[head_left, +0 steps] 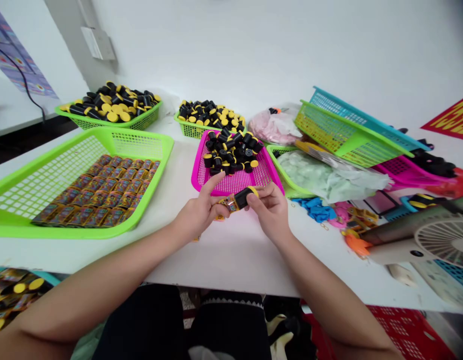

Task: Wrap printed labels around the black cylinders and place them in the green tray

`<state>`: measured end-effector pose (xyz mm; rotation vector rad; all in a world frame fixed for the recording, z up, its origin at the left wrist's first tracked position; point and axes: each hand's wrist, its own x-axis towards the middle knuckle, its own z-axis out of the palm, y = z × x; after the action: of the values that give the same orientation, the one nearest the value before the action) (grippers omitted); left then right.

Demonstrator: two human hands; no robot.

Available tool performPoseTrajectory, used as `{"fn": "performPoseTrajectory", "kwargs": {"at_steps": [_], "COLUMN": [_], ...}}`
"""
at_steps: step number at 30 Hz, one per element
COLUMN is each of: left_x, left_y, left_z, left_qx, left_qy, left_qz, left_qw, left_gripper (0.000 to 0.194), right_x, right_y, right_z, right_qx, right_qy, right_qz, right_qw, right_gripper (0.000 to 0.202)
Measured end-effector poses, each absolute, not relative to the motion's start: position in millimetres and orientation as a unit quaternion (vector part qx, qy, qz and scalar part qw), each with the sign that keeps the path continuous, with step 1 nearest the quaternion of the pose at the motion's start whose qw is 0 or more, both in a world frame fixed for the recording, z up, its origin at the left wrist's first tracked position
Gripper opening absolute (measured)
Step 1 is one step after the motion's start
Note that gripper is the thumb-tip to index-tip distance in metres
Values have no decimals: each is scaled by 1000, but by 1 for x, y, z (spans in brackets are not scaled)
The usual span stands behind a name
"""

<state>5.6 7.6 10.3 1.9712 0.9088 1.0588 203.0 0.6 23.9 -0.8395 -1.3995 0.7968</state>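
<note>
Both hands meet above the white table, in front of the pink basket [195, 172]. My left hand [199, 210] is closed on the printed end of a small cylinder [231, 201]. On the cylinder's other end sits a black piece with a yellow rim [246, 196], pinched between the thumb and fingers of my right hand [271, 210]. The left index finger points up, off the cylinder. Black pieces with yellow ends [235, 150] lie heaped in the pink basket. To the left, a large green basket [152, 200] holds rows of printed cylinders [107, 192].
Two green baskets of black and yellow pieces [118, 102] [212, 115] stand at the back. Tilted stacked baskets [351, 130], plastic bags [325, 175], blue balloon-like items [316, 209] and a fan [449, 240] occupy the right. A printed piece lies under my left hand.
</note>
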Motion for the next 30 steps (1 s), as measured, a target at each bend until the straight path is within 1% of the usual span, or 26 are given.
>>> {"fn": "performPoseTrajectory", "kwargs": {"at_steps": [3, 6, 9, 11, 13, 15, 18, 21, 22, 25, 27, 29, 30], "left_x": [6, 9, 13, 15, 16, 16, 15, 13, 13, 11, 11, 12, 12], "left_y": [11, 14, 14, 13, 12, 13, 16, 16, 16, 14, 13, 12, 11], "left_z": [6, 2, 2, 4, 4, 1, -2, -2, -1, 1, -1, -4, -4], "left_qx": [763, 776, 773, 759, 748, 748, 757, 763, 768, 788, 806, 823, 826], "left_qy": [344, 280, 206, 200, 218, 227, 228, 244, 253, 297, 317, 314, 310], "left_qz": [420, 434, 485, 512, 520, 518, 510, 501, 496, 467, 441, 424, 423], "left_qw": [352, 362, 353, 349, 350, 348, 340, 327, 318, 271, 235, 211, 206], "left_gripper": [78, 84, 90, 94, 96, 97, 97, 94, 91, 77, 72, 71, 71], "right_x": [203, 203, 205, 205, 205, 205, 204, 203, 202, 201, 203, 206, 209], "right_y": [2, 2, 3, 3, 2, 1, 0, 1, 1, 1, 0, -2, -3], "right_z": [23, 24, 26, 27, 26, 24, 21, 19, 19, 22, 26, 31, 33], "right_qx": [-355, -348, -342, -339, -337, -327, -304, -303, -313, -369, -424, -480, -502], "right_qy": [-621, -625, -612, -614, -636, -673, -723, -719, -708, -678, -663, -658, -661], "right_qz": [352, 378, 423, 440, 425, 384, 339, 338, 344, 368, 373, 361, 344], "right_qw": [604, 587, 575, 560, 549, 541, 519, 526, 532, 519, 492, 454, 439], "right_gripper": [41, 39, 38, 38, 38, 38, 33, 20, 19, 38, 37, 31, 32]}}
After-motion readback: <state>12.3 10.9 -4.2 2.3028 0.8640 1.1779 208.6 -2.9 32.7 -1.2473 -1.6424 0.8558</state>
